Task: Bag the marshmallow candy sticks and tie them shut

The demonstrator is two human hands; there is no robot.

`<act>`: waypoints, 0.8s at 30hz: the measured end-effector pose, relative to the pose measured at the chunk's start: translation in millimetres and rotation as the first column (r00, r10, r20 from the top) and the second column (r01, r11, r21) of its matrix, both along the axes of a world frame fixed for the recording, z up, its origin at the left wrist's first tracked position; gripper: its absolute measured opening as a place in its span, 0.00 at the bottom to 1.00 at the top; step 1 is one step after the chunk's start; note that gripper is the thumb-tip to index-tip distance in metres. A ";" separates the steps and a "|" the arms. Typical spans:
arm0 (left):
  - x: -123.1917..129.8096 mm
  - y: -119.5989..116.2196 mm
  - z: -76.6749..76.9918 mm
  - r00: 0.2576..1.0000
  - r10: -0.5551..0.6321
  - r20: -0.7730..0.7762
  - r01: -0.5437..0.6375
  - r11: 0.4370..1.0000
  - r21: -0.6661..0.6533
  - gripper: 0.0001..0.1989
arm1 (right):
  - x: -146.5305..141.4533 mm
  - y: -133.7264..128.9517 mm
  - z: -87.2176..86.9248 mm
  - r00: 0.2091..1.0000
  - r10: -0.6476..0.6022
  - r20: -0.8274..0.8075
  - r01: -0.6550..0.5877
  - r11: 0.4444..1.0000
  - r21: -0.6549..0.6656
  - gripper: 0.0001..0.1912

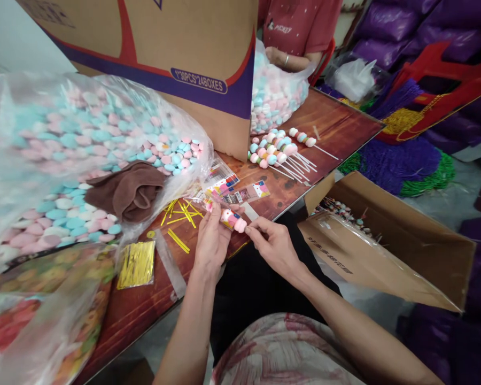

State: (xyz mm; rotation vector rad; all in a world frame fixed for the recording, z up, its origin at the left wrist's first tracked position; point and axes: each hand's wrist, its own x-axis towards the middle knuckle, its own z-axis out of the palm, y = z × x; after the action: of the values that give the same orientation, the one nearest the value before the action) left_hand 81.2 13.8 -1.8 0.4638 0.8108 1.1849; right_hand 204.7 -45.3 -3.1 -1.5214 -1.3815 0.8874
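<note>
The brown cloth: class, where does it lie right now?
In the head view, the brown cloth lies left of both hands, on the big clear bag of pink and blue sweets, above the yellow twist ties.

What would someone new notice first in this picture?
Probably the big clear bag of pink, blue and white candies filling the left of the table, a brown cloth lying on it. At centre, the left hand and right hand hold a candy skewer; more skewers lie beyond.
</note>
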 end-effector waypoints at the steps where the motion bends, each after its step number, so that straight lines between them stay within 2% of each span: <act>1: -1.5 0.8 0.4 1.000 0.001 -0.006 -0.001 1.000 -0.005 0.14 | 2.5 -0.5 0.9 0.999 0.006 -0.038 -0.008 0.999 -0.041 0.15; 4: -1.3 0.8 0.6 0.999 -0.042 -0.033 0.042 0.999 -0.008 0.15 | 6.2 0.4 2.7 0.999 -0.002 -0.032 0.001 0.998 -0.056 0.15; 7: 3.2 -1.4 -0.9 0.995 -0.077 -0.061 0.075 0.997 -0.021 0.15 | 0.3 4.8 -0.1 0.993 -0.025 0.117 0.018 0.998 0.063 0.11; 11: 8.7 -4.7 -4.5 0.997 -0.035 -0.069 0.033 0.999 -0.020 0.13 | -16.2 11.8 -10.5 0.953 -0.070 0.296 0.002 0.975 0.223 0.10; 14: 9.2 -5.7 -5.7 0.995 -0.061 -0.083 0.060 0.998 -0.014 0.13 | -21.3 13.1 -11.5 0.915 -0.074 0.397 -0.014 0.977 0.213 0.12; 18: 2.4 -2.3 -2.4 0.999 -0.038 -0.018 0.038 0.999 0.020 0.14 | -8.7 4.8 4.0 0.889 0.015 0.458 -0.077 0.990 0.116 0.12; 21: -3.2 0.5 0.6 1.000 0.012 -0.003 -0.012 1.000 -0.012 0.14 | 3.1 -3.8 13.6 0.908 0.164 0.386 -0.172 0.985 -0.015 0.12; 24: -2.9 -0.7 0.9 0.999 -0.035 0.005 0.035 0.999 -0.037 0.13 | 2.7 -8.4 10.7 0.959 0.245 0.143 -0.243 0.970 -0.028 0.14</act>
State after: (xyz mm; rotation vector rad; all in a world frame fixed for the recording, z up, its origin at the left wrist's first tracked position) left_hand 78.3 13.1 -0.9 0.4430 0.8168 1.1365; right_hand 207.4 -53.8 7.6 -1.4673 -1.7012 0.9482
